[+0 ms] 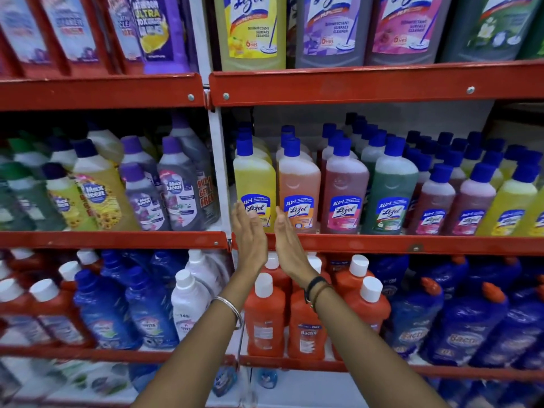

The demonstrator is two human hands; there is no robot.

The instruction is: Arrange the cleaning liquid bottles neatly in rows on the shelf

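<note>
On the middle red shelf [382, 244] stand rows of blue-capped Lizol bottles. At the front left is a yellow bottle [254, 178], then an orange bottle [298, 184], a pink bottle [344, 187] and a green bottle [393, 187]. My left hand [248, 234] and my right hand [287, 234] are raised flat, palms facing each other, in front of the lower part of the yellow bottle, one on each side of it. Neither hand holds anything. The fingertips overlap the bottle's label; I cannot tell whether they touch it.
A white upright post [219, 160] divides the bays. Max Kleen bottles [176, 187] fill the left bay. Large Lizol bottles [253, 28] stand on the top shelf. Below are orange Bactin bottles [265, 316] and blue bottles [468, 322].
</note>
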